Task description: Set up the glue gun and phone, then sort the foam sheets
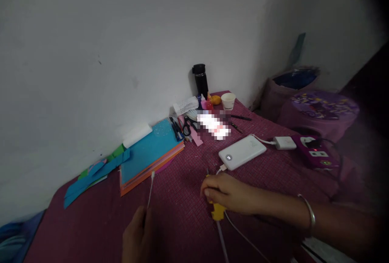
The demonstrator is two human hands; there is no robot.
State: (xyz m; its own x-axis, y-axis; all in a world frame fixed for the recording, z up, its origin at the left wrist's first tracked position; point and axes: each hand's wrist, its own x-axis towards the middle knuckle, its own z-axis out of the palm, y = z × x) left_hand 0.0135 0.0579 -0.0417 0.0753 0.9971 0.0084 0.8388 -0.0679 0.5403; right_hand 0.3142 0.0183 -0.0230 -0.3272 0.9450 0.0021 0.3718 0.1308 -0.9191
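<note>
My left hand (136, 234) is low in front of the table, fingers closed around a white charging cable (150, 192). The cable's plug end sticks up from the fist. My right hand (223, 192) is wrapped over what looks like a yellow glue gun (218, 212), with a thin tip poking out ahead and a pale stick (222, 242) trailing behind. The fingers hide most of its body. Just beyond this hand lies a white power bank (243, 152) with a lit display. A cable end is plugged into its near side.
Coloured paper sheets (148, 149) and cut strips (94, 178) lie left by the wall. Scissors (189, 126), a blurred bright phone-like shape (214, 125), a black bottle (201, 80) and a paper cup (228, 101) stand farther back. A white adapter (285, 143) meets a purple extension board (317, 153) at right.
</note>
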